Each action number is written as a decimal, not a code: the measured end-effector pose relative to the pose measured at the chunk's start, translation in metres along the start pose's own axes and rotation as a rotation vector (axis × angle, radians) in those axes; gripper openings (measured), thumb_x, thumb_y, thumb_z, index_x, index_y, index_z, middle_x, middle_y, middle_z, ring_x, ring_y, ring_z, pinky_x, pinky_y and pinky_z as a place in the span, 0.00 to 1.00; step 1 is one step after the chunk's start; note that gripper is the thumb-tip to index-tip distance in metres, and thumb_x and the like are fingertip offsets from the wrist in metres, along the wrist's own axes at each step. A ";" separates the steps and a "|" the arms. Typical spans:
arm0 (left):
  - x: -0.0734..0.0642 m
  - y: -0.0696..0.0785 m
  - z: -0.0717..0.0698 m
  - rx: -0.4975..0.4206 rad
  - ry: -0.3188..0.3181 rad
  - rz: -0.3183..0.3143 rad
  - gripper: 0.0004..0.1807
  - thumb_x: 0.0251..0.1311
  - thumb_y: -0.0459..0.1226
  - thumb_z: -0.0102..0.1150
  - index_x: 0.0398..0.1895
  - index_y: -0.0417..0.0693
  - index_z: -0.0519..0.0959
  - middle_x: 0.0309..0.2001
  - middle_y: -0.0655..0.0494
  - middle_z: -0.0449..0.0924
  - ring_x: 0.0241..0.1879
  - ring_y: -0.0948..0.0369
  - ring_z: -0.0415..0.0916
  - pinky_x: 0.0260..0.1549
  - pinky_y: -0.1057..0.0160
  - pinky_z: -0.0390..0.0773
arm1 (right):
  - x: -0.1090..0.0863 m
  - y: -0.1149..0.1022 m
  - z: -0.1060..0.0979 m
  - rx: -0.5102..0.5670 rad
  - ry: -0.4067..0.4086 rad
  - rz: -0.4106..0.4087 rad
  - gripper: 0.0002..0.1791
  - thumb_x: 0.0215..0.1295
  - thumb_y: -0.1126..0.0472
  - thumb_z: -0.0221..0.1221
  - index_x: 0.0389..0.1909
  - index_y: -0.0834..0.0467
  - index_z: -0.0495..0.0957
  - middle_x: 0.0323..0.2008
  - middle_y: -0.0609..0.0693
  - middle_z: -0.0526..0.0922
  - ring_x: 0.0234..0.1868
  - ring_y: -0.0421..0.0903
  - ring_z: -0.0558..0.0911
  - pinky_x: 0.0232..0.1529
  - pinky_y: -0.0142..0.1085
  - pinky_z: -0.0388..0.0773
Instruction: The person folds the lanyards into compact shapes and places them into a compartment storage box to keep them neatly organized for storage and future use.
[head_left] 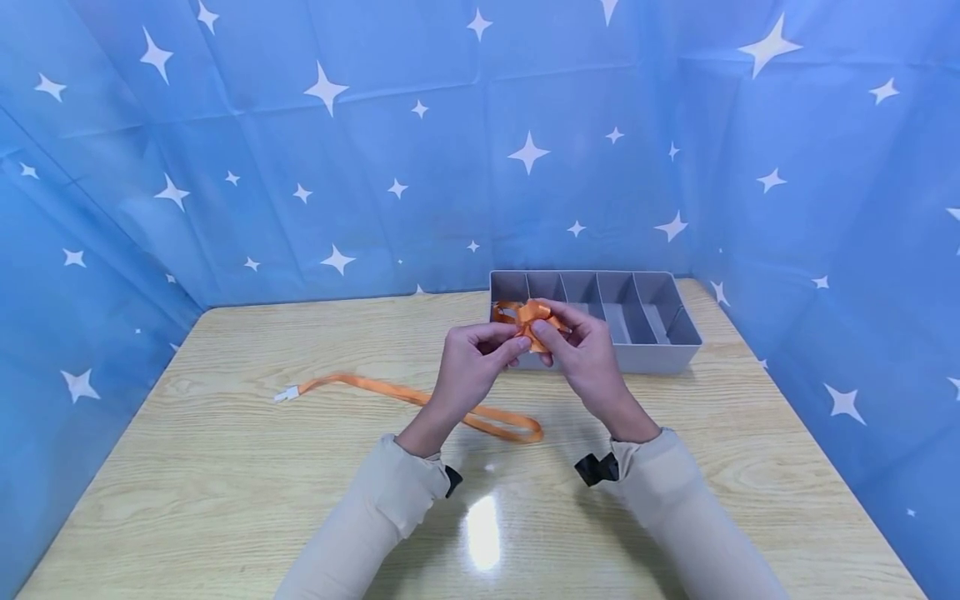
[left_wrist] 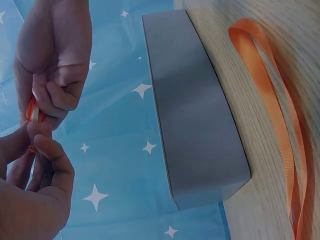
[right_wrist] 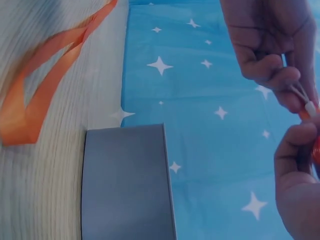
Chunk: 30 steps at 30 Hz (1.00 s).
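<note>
The table is showing wood grain and reflecting light glossily. The box is looking like smooth, matt plastic. The held ribbon is appearing as satiny cloth, the curtain as creased, smooth fabric.

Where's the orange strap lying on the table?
Head view: the orange strap lies mostly left of centre, nearer than the gray box, partly hidden by the left arm.

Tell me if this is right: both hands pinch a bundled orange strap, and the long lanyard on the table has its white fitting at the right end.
Wrong end: in the head view, the long lanyard on the table has its white fitting at the left. The left hand and right hand do pinch the bundled strap.
</note>
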<state>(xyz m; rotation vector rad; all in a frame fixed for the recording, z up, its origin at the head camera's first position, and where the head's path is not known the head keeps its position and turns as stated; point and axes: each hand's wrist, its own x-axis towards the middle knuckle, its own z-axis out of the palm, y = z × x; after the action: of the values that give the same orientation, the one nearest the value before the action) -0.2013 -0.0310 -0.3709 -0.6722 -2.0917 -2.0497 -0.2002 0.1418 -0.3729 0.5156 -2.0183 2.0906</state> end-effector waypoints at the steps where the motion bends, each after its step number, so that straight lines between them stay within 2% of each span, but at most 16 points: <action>1: 0.000 0.000 0.000 0.003 -0.003 -0.006 0.10 0.61 0.31 0.66 0.42 0.32 0.86 0.29 0.43 0.84 0.26 0.44 0.79 0.28 0.61 0.83 | 0.000 0.000 0.000 0.004 0.000 0.006 0.19 0.72 0.64 0.58 0.61 0.66 0.75 0.42 0.54 0.80 0.25 0.39 0.76 0.26 0.27 0.76; 6: -0.001 0.000 0.002 -0.007 0.005 -0.034 0.11 0.61 0.32 0.67 0.45 0.34 0.85 0.33 0.43 0.85 0.27 0.56 0.81 0.32 0.50 0.84 | -0.001 0.002 -0.001 0.015 0.023 -0.023 0.17 0.72 0.65 0.58 0.57 0.69 0.76 0.43 0.53 0.80 0.26 0.39 0.77 0.27 0.27 0.77; 9: -0.001 -0.002 0.004 -0.040 0.010 -0.063 0.12 0.61 0.31 0.67 0.46 0.33 0.85 0.35 0.42 0.85 0.28 0.57 0.83 0.36 0.48 0.84 | -0.001 0.004 -0.002 -0.002 0.033 -0.061 0.15 0.71 0.67 0.59 0.55 0.70 0.77 0.43 0.53 0.80 0.25 0.39 0.77 0.26 0.27 0.77; 14: 0.001 -0.004 0.005 -0.102 -0.001 -0.144 0.14 0.62 0.31 0.67 0.50 0.33 0.83 0.39 0.41 0.85 0.32 0.53 0.86 0.39 0.53 0.85 | 0.001 0.009 -0.009 -0.087 0.072 -0.075 0.13 0.71 0.67 0.59 0.52 0.68 0.80 0.40 0.50 0.82 0.21 0.40 0.77 0.21 0.28 0.75; 17: 0.004 -0.006 0.003 -0.090 -0.002 -0.176 0.14 0.63 0.33 0.66 0.50 0.35 0.83 0.40 0.42 0.86 0.33 0.55 0.86 0.38 0.57 0.85 | 0.004 0.011 -0.015 -0.164 0.129 -0.084 0.11 0.70 0.68 0.59 0.50 0.67 0.82 0.36 0.49 0.83 0.18 0.39 0.76 0.19 0.27 0.73; 22: 0.011 -0.013 -0.006 0.014 0.043 -0.192 0.11 0.65 0.33 0.64 0.48 0.40 0.86 0.38 0.40 0.85 0.31 0.57 0.84 0.35 0.57 0.85 | 0.006 -0.003 -0.022 -0.283 0.214 -0.112 0.10 0.69 0.72 0.58 0.48 0.71 0.82 0.33 0.58 0.82 0.16 0.41 0.76 0.18 0.26 0.71; 25: 0.015 -0.018 -0.011 0.109 0.075 -0.210 0.10 0.65 0.33 0.64 0.47 0.43 0.87 0.39 0.43 0.85 0.30 0.57 0.82 0.32 0.60 0.83 | 0.007 -0.009 -0.028 -0.324 0.237 -0.116 0.11 0.69 0.73 0.58 0.48 0.73 0.81 0.35 0.64 0.81 0.16 0.42 0.76 0.19 0.27 0.73; 30: 0.021 -0.028 -0.016 0.319 0.106 -0.213 0.12 0.64 0.34 0.65 0.49 0.43 0.86 0.46 0.49 0.84 0.30 0.58 0.81 0.25 0.65 0.80 | 0.015 0.014 -0.049 -0.410 0.258 -0.128 0.12 0.70 0.69 0.59 0.50 0.69 0.82 0.38 0.64 0.82 0.18 0.39 0.77 0.21 0.25 0.75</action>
<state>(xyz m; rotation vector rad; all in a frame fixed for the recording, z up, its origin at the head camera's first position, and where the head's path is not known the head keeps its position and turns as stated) -0.2344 -0.0409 -0.3867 -0.2977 -2.4377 -1.7365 -0.2250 0.1885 -0.3812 0.2771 -2.1122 1.5208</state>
